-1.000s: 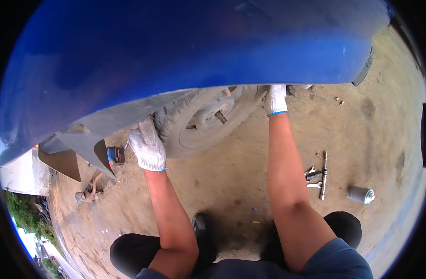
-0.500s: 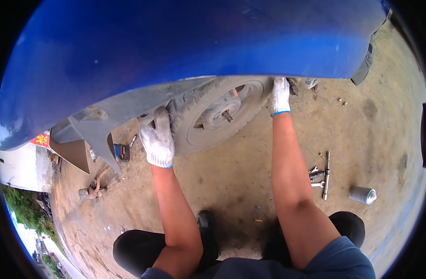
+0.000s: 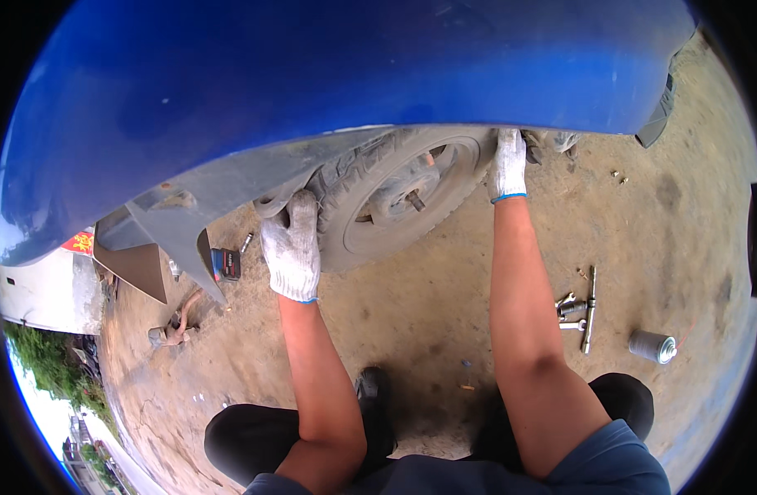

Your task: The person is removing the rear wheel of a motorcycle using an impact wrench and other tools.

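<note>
A dusty car wheel (image 3: pixel 407 219) with a knobbly tyre stands tilted under the blue car body panel (image 3: pixel 378 66). My left hand (image 3: pixel 293 252), in a dirty white knitted glove, grips the tyre's left edge with the fingers curled round its back. On the opposite side my right hand (image 3: pixel 509 169), gloved the same way, holds the tyre's right edge. Its fingertips are partly hidden under the panel's lower rim. Dark wheel-arch lining (image 3: pixel 255 177) hangs above and left of the tyre.
Right of my right forearm lie a long metal wrench bar (image 3: pixel 590 309), spanners (image 3: pixel 572 325) and a spray can (image 3: pixel 652 346). Small nuts (image 3: pixel 619 177) are farther off. At left are a battery pack (image 3: pixel 227 264), a socket (image 3: pixel 246 242) and a rusty-coloured tool (image 3: pixel 174 330).
The whole scene has shifted slightly right in view. Both hands remain on the tyre, and the wheel appears in about the same position between them.
</note>
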The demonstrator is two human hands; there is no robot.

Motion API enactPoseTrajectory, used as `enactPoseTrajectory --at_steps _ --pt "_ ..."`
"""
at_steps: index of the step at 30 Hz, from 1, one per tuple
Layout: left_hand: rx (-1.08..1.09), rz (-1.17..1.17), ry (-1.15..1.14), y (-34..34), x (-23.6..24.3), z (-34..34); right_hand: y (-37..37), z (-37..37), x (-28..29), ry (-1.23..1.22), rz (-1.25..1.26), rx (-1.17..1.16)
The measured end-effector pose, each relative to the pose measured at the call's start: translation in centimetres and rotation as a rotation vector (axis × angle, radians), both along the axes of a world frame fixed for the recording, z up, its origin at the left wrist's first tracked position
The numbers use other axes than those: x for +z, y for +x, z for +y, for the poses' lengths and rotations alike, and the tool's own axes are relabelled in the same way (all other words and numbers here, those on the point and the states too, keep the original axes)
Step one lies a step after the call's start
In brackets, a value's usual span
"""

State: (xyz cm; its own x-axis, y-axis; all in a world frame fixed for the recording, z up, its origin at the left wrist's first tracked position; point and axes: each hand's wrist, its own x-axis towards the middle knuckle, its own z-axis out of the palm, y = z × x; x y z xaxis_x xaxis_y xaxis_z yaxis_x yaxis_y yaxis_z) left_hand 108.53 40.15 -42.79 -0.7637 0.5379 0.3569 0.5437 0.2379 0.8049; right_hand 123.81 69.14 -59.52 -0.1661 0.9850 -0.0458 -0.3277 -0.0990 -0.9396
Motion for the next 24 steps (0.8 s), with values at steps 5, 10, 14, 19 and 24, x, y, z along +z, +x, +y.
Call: enactPoseTrajectory --at_steps 5,10,14,19,24 --pt "-0.032 -0.014 -0.01 -1.2 -1.0 -0.7 0.5 0.2 0.1 0.192 -0.175 -0.063" --pt "-0.017 -0.227 0.085 -4.6 -5.5 -2.9 0.3 -0.9 1.7 0.183 -0.333 -0.002" --pt "-0.086 -0.371 0.172 -4.8 -6.8 -3.4 1.6 1.7 -4.1 0.701 -0.654 -0.167" --pt "-0.018 -0.091 -0.043 -5.8 -7.8 -3.9 0.7 -1.8 0.8 0.221 -0.464 -0.059" --pt "-0.038 -0.338 0.268 -5.2 -6.2 -2.9 0.0 -7.4 1.2 -0.029 -0.32 -0.164"
